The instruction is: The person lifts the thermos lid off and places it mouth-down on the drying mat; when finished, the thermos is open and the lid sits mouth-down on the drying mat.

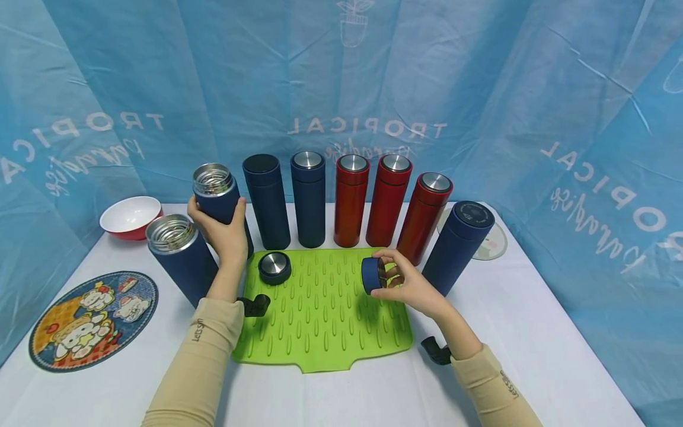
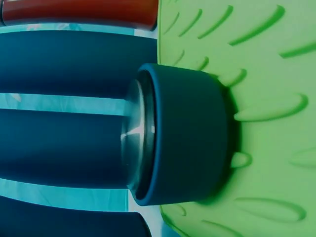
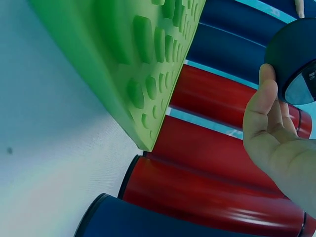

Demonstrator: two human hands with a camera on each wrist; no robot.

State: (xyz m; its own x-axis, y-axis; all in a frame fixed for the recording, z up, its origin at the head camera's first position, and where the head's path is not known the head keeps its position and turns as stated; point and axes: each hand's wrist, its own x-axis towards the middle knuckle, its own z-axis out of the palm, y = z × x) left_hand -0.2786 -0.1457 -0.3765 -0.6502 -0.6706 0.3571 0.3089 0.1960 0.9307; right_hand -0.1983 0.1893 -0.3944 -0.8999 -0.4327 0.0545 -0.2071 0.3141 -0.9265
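My left hand (image 1: pixel 223 234) grips a dark blue thermos bottle (image 1: pixel 217 204) whose lid is off, its steel threaded mouth showing; the bottle stands at the back left. Just in front is a second lidless blue thermos (image 1: pixel 187 261). With fingers and thumb my right hand (image 1: pixel 402 281) holds a blue lid (image 1: pixel 370 276) on its side above the green mat (image 1: pixel 320 308); its round dark top with print faces the palm in the right wrist view. Another blue lid (image 1: pixel 274 268) with a steel top lies on the mat's back left corner, large in the left wrist view.
Behind the mat stand two capped blue thermoses (image 1: pixel 265 201) and three red thermoses (image 1: pixel 352 201); another capped blue thermos (image 1: pixel 458 243) is at the right. A red-and-white bowl (image 1: pixel 130 216) and a cartoon placemat (image 1: pixel 96 320) lie left. A pale round mat (image 1: pixel 491 244) is partly hidden.
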